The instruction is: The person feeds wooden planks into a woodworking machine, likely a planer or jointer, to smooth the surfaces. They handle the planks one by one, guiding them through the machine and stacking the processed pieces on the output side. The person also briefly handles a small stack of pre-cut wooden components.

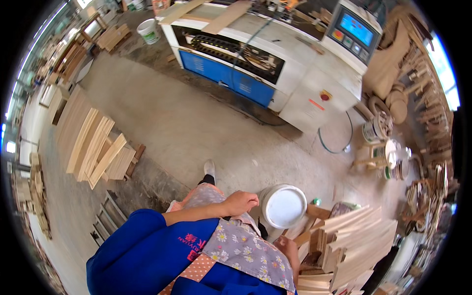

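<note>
Grey and blue metal fills the top of my view: a big woodworking machine [275, 64] with a lit control screen [356, 28] at its right end, standing on the concrete floor [182, 123]. Off to my left a spread of pale boards [96, 145] lies on a low pallet, well apart from me. At lower right a jumbled stack of thin wooden slats [354, 241] fans out beside my hip. Just left of that stack sits a white bucket [283, 206], its round top facing up at me.

My left hand [241, 202] is curled into a loose fist with nothing in it that I can see, held over my flowered apron [241, 246], and the bucket lies just beside it to the right, near the knuckles but not touching. My right hand [287, 248] is low against the apron's edge, next to the slats and below the bucket; I cannot tell whether it grips anything. My shoe [210, 169] shows ahead on the floor.
</note>
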### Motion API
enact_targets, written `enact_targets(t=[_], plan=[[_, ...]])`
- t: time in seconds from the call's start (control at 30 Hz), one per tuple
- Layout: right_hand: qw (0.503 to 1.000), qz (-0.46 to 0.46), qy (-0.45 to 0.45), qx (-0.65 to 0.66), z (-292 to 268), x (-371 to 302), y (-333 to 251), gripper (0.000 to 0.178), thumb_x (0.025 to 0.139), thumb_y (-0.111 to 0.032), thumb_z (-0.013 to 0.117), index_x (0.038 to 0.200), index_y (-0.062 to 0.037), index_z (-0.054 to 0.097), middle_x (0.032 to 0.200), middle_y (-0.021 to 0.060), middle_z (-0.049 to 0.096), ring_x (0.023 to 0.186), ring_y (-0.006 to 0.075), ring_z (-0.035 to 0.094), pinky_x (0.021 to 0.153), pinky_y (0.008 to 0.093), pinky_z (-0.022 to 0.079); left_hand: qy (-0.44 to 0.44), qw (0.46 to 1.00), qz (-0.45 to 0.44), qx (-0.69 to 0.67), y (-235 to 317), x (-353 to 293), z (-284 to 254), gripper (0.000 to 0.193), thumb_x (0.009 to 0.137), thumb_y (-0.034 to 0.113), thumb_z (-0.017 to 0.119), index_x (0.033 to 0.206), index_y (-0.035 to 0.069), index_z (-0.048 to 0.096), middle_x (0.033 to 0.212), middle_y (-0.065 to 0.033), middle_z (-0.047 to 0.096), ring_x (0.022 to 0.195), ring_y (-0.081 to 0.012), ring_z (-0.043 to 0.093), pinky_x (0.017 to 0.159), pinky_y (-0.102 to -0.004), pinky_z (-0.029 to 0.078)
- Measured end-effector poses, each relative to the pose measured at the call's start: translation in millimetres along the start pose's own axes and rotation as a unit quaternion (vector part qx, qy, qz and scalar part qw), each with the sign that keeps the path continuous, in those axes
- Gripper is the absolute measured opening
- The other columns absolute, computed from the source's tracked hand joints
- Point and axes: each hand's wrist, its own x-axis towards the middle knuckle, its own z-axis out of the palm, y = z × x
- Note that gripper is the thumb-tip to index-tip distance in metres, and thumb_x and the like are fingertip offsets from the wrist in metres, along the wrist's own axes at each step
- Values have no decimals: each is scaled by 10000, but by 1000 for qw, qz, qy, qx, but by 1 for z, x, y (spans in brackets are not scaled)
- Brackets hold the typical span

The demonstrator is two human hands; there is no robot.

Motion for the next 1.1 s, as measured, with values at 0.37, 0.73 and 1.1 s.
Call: enact_targets(t=[0.37,0.73,1.1], plan=[[982,-114,92,-121,-44,138,-253,497,777,-321,647,1189,-60,554,1103,192,604,1024,352,568,848,418,462,157,982,98,23,-72,35,-252,219,831,250,567,871,50,648,759,-148,640,672,-269,621,614,-352,476],[881,-327,236,248,-169,322,-449,444,821,-239,661,1194,-33,537,989,124,622,850,220,593,730,331,474,270,962,-21,-34,-135,55,-476,176,835,174,597,814,0,614,609,-70,581,513,-97,507,496,-263,416],[806,-189,373,420,-473,549,-637,380,819,-439,649,973,-111,535,735,-19,428,538,105,411,471,251,360,310,950,-9,-25,-136,137,-654,126,841,104,582,884,-13,600,641,-56,589,562,-90,552,536,-234,443]])
